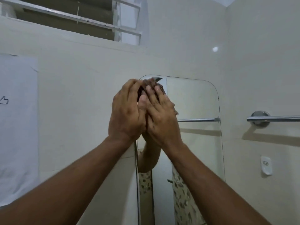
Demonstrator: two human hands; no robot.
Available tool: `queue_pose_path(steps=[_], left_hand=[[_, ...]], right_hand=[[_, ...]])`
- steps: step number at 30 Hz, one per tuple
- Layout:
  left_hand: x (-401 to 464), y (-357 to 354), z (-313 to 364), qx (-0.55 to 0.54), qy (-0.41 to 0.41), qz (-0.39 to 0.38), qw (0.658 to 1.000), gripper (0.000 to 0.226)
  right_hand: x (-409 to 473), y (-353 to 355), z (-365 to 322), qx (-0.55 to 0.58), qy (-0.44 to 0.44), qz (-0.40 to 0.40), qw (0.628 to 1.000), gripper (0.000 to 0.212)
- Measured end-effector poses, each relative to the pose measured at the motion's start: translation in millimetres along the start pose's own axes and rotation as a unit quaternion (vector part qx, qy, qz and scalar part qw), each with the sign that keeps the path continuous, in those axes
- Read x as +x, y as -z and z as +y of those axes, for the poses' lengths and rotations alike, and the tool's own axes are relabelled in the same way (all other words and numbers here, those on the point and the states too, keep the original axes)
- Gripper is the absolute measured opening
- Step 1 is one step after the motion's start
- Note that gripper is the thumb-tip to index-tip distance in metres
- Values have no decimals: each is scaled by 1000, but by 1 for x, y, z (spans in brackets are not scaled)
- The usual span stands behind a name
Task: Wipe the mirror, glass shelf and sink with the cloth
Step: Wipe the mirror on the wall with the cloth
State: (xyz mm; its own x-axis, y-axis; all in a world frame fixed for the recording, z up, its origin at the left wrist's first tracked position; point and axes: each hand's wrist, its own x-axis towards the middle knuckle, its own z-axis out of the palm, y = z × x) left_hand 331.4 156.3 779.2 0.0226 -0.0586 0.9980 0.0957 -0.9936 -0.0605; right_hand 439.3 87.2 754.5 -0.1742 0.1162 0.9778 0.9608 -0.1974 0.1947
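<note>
The tall mirror (194, 111) with rounded corners hangs on the pale wall. Both my hands are raised together at its upper left corner. My left hand (127, 111) curls its fingers around a dark brown wad, apparently the cloth (153, 82), of which only a small part shows above the fingers. My right hand (159, 117) lies beside it, partly over the left thumb, with its fingertips pressed on the same wad. The mirror reflects my forearm and a patterned garment below the hands. The sink and the glass shelf are out of view.
A chrome towel rail (272, 119) is fixed to the wall right of the mirror, with a small white wall hook (266, 165) below it. A white paper sheet (17, 127) hangs at the left. A louvred window (73, 17) sits high up.
</note>
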Motion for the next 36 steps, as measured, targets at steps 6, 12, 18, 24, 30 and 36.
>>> queue_pose_path(steps=[6,12,18,24,30,36], left_hand=[[-5,-11,-2,215,-67,-72,972,62],[-11,-17,3,312,-113,-113,937,72],[-11,-18,4,289,-144,-101,941,70],[-10,-19,0,279,-133,-85,947,77],[-10,-19,-2,255,-132,-72,955,73],[-11,-18,1,201,-114,-67,971,71]], right_hand=[[5,1,61,-51,-200,50,977,55],[-30,-13,20,54,-164,60,983,55],[-12,1,38,6,-8,7,1000,55],[-11,15,115,-56,-173,44,982,58],[-37,25,165,-12,-370,76,926,54],[-31,4,91,1,-265,62,962,57]])
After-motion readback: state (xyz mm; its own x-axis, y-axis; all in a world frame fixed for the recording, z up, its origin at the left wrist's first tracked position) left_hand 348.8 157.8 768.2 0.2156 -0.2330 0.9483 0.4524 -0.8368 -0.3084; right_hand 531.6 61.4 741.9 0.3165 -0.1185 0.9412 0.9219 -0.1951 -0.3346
